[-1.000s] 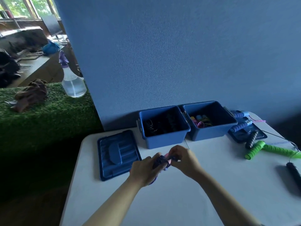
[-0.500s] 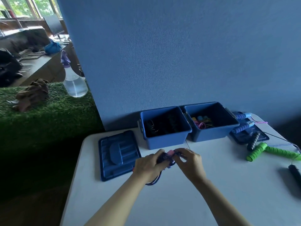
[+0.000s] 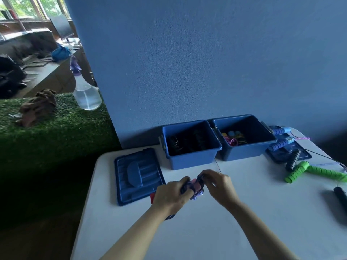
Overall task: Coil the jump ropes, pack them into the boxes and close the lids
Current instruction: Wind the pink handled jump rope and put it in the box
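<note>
From the head camera, your left hand (image 3: pixel 171 194) and your right hand (image 3: pixel 217 186) meet just above the white desk (image 3: pixel 216 231), both curled round a small bundled jump rope (image 3: pixel 193 186) of dark and pink parts; a loop of its cord hangs below your left wrist. Your left fingers wrap the bundle from the side, your right fingertips pinch its top.

Beyond your hands stand two open blue boxes side by side against the blue wall. The left box (image 3: pixel 191 160) holds dark rope, hard to make out. The right box (image 3: pixel 246 151) holds pink and yellow cord with pale blue pieces. One lid (image 3: pixel 137 173) lies flat on the desk left of the boxes, near your left hand. The other lid (image 3: pixel 300 154) lies right of the boxes, with blue-handled rope (image 3: pixel 279 143) and a black handle (image 3: pixel 293 159) resting on it. Green handles (image 3: pixel 315 170) lie nearer you on the right, and another black handle (image 3: pixel 340 194) sits at the right edge.
</note>
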Demonstrator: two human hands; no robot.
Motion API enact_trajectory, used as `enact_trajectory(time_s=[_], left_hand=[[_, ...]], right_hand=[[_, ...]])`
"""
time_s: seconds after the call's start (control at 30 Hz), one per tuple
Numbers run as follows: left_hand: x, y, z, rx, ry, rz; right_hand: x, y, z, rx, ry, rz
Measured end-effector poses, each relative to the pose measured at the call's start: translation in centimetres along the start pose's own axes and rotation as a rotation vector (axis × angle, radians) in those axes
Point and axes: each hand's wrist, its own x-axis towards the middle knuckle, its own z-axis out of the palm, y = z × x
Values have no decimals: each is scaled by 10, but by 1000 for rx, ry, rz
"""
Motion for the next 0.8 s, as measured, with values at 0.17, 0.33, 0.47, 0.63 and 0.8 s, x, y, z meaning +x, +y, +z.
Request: enact_trajectory(time_s=[0.17,0.33,0.47,0.63,0.8], left_hand=[[-3,-5,-1,149,45,149],[0,-2,-1,366,70,341],[2,1,3,374,106,272],[5,0,12,328,165,127],[7,16,20,332,175,103]], right_hand=[[14,4,-14,48,-307,157],[17,4,-18,207,-418,245],[21,5,-16,316,-340,368],[14,-3,-17,555,-308,590],[1,-12,-3,296,-375,518]])
